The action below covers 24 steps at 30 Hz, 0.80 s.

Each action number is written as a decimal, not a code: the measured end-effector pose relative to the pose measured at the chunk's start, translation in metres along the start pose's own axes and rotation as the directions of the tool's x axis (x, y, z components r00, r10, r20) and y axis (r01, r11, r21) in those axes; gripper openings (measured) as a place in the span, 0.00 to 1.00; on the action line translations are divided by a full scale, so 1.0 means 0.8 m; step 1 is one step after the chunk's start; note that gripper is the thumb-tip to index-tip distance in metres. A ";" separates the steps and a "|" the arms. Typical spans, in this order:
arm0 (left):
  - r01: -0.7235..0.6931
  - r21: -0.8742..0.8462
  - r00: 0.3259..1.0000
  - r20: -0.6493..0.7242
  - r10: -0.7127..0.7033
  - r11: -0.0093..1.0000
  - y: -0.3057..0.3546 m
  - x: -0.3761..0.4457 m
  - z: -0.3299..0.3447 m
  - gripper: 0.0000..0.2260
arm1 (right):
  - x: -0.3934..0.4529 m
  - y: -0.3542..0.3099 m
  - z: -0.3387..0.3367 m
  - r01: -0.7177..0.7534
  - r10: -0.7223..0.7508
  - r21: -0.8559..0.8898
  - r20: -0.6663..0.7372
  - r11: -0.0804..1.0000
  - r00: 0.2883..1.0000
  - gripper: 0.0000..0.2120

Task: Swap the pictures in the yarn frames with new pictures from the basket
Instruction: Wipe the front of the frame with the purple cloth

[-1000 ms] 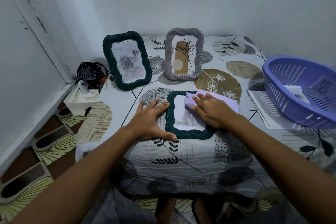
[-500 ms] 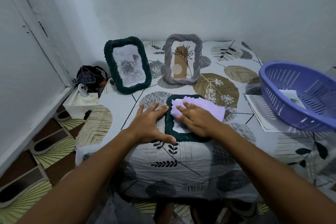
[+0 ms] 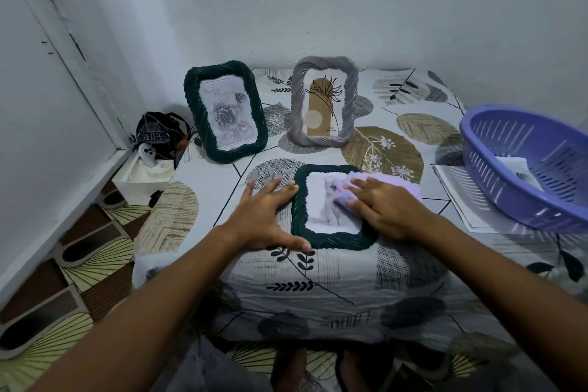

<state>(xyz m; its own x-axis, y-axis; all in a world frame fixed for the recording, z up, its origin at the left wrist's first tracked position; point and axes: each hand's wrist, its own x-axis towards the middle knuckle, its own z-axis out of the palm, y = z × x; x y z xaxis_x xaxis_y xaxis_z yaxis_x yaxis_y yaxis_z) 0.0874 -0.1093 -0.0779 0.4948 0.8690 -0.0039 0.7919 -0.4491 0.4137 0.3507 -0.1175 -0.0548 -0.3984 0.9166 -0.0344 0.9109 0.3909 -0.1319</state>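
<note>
Fingers of the right hand (image 3: 386, 208) press a lilac cloth (image 3: 401, 189) flat on the lying green frame (image 3: 299, 210) — left hand (image 3: 265, 216) splayed beside it.

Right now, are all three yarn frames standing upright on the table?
No: the grey frame and one dark green frame stand upright, but the other dark green frame lies flat under the hands.
</note>
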 end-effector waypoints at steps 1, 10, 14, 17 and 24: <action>-0.001 0.000 1.000 0.001 0.001 1.000 0.000 0.001 0.000 0.58 | 0.012 0.000 0.000 -0.025 0.025 0.010 -0.014 1.000 1.000 0.43; 0.005 0.007 1.000 -0.001 -0.005 1.000 0.000 0.000 0.000 0.58 | 0.057 -0.042 0.025 -0.013 0.012 0.104 0.015 0.994 1.000 0.31; 0.006 0.013 1.000 -0.013 -0.006 1.000 0.000 0.001 0.001 0.59 | 0.041 -0.046 0.032 0.033 -0.036 0.136 0.022 0.990 0.999 0.28; 0.004 0.018 1.000 -0.021 -0.003 1.000 0.000 0.002 0.001 0.61 | 0.018 -0.053 0.030 0.086 -0.092 0.150 0.035 0.985 0.995 0.28; 0.003 0.019 1.000 -0.019 -0.003 1.000 0.000 0.002 0.000 0.62 | -0.033 -0.048 0.018 0.192 -0.184 0.140 -0.065 0.971 0.981 0.43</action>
<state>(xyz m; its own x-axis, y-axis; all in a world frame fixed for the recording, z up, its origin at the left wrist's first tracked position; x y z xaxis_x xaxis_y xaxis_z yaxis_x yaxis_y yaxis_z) 0.0883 -0.1078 -0.0778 0.4855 0.8742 0.0125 0.8002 -0.4501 0.3964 0.3244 -0.1581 -0.0633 -0.5517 0.8323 0.0545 0.7933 0.5438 -0.2739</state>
